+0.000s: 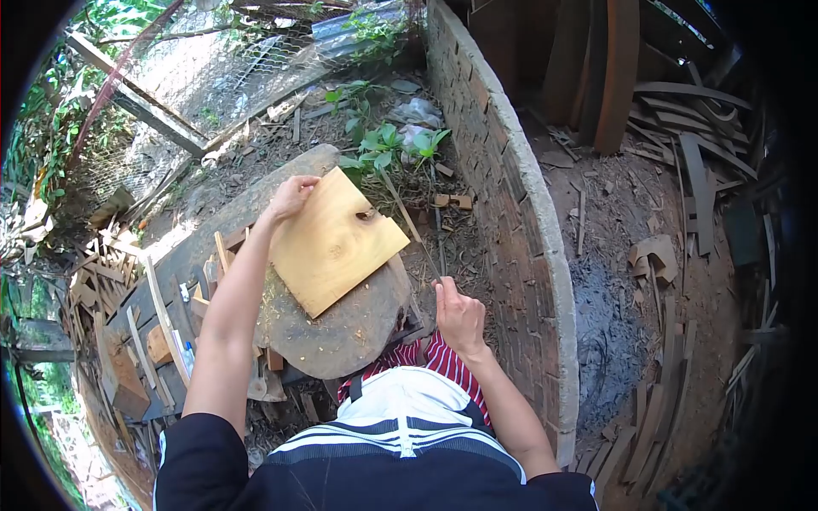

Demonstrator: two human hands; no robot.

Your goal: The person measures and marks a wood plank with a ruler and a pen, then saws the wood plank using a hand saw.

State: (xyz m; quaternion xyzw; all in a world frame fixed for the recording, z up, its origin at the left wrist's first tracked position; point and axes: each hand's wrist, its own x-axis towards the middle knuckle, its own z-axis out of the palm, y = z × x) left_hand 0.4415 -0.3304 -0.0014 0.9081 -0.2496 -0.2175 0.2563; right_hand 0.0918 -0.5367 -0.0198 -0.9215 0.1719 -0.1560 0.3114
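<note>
Atop the rounded grey wooden block (332,345), the square yellow wooden board (332,247), pinched only by the left hand (294,196) (a thin brown tool (414,231) is clamped in the right hand (461,317)), could be tipped if its overhang is pressed.

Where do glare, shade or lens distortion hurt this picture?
Head view: glare washes out the pale ground at upper left; the tall reddish-brown wooden slab sits in shade. Same head view: wide-lens distortion likely bows the long, grey-capped brick wall, and the corners go black. Head view again: the flat yellow wooden board is well lit, its grain readable.
</note>
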